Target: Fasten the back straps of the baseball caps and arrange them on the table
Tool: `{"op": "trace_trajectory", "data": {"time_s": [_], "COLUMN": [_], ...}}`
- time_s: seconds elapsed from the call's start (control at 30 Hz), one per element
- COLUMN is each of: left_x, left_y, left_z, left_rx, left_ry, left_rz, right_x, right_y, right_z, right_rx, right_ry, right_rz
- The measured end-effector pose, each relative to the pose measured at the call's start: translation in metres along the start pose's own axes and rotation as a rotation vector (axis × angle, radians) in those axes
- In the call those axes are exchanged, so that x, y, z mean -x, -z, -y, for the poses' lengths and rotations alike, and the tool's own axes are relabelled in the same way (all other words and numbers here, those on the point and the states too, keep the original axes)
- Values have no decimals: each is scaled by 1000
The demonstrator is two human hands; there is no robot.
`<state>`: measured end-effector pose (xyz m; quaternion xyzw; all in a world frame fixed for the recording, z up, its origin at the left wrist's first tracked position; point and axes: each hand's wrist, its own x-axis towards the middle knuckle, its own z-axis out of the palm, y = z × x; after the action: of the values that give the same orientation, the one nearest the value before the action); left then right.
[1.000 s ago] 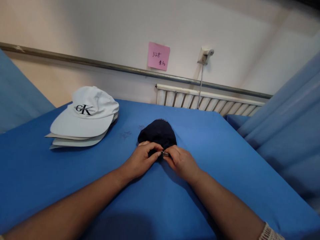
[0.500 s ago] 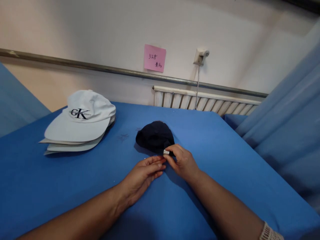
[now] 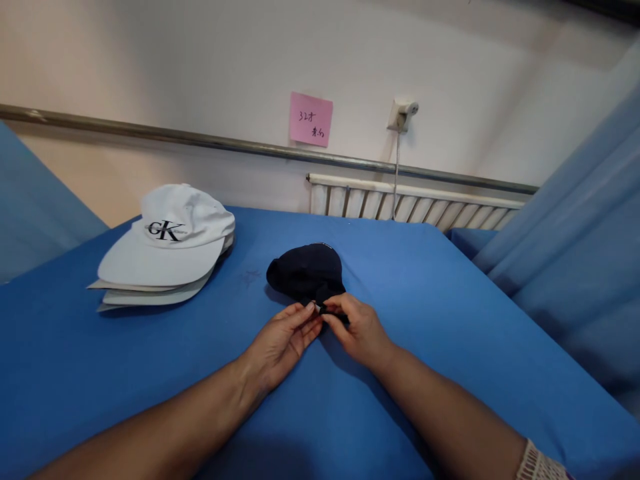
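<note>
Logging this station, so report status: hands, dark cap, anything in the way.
Right hand pinching strap of dark cap; left hand at bright clasp, grip unclear. Cap on blue table. White cap stack at left, apart from hands.

My left hand [image 3: 285,343] and right hand [image 3: 363,331] mostly cover the small bright clasp [image 3: 317,308] on the dark cap [image 3: 306,269]; I can't tell whether it's fastened. At nine o'clock, the white cap [image 3: 163,260] hides most of those beneath; its smaller lettering is unreadable. The picture's edge cuts my sleeve [image 3: 539,463] at four o'clock.
</note>
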<state>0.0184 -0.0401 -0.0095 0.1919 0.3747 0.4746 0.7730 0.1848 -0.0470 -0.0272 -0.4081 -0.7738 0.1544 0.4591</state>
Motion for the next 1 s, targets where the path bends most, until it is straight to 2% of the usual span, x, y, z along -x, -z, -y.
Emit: {"op": "trace_trajectory", "data": {"time_s": [0.17, 0.43, 0.67, 1.0], "left_x": [0, 1, -3, -1], "left_y": [-1, -7, -5, -7], "left_z": [-3, 2, 3, 3], "left_rx": [-11, -86, -131, -98], "left_ry": [4, 0, -12, 5], "left_rz": [-10, 49, 37, -3], "right_x": [1, -1, -2, -1], "right_y": [1, 3, 3, 0], "right_z": [-2, -2, 0, -6], "right_rx": [-100, -121, -149, -325], "right_ry": [-161, -193, -176, -331], "right_rz": [-68, -65, -43, -195]}}
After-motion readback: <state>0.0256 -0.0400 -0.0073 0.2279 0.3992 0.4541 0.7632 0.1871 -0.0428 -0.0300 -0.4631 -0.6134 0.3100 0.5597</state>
